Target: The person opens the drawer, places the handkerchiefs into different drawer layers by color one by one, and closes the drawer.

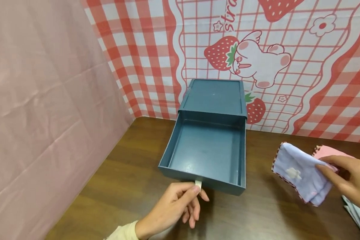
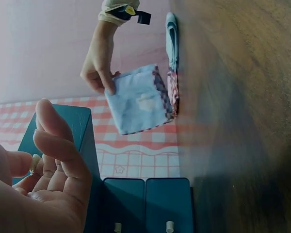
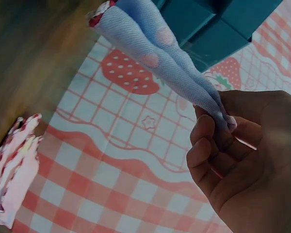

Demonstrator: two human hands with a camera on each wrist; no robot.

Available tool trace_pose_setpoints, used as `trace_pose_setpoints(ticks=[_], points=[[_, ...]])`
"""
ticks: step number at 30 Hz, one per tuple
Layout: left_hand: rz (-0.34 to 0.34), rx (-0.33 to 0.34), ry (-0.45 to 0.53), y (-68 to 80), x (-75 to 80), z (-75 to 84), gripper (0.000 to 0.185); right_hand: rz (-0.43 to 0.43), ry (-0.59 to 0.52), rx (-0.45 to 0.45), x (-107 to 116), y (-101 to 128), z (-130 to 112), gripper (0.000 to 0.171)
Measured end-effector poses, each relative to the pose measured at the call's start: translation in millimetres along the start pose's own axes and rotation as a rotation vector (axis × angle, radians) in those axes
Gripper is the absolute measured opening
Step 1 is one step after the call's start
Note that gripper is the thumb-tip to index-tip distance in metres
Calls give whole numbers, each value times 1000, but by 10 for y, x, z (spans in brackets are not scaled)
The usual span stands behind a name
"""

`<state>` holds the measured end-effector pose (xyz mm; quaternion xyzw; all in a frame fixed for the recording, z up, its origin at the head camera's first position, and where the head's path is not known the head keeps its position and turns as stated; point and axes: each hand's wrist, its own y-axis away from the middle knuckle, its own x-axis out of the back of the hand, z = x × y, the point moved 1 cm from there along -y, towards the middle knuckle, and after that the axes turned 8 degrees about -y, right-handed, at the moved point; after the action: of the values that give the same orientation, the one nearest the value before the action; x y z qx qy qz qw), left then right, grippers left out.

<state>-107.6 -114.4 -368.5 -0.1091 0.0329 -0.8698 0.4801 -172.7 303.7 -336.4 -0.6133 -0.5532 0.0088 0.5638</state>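
Note:
My left hand pinches the small pale pull tab on the front of a blue-green drawer. The drawer stands pulled out of its cabinet, with its inside floor showing. Off to the right, my right hand holds a folded lavender-blue cloth by one edge, above the table. A dark-and-white striped trim and a pale patch show on this cloth. The right wrist view shows its folded layers pinched between thumb and fingers.
Behind the right hand lies a pink cloth with striped trim. A folded grey-blue cloth lies at the table's right. Two more drawers with pale knobs show in the left wrist view. A strawberry-print checked curtain hangs behind; pink fabric borders the left.

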Motion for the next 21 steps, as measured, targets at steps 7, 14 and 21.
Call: trace_pose_setpoints(ticks=[7,14,21], points=[[8,52,-4,57,-2,-11,33,23,22,31,56,-49,-249,3],[10,55,22,52,-28,-15,34,55,-30,82,114,-94,-414,23],[0,43,12,17,-28,-17,34,89,-111,128,162,-147,-550,45]])
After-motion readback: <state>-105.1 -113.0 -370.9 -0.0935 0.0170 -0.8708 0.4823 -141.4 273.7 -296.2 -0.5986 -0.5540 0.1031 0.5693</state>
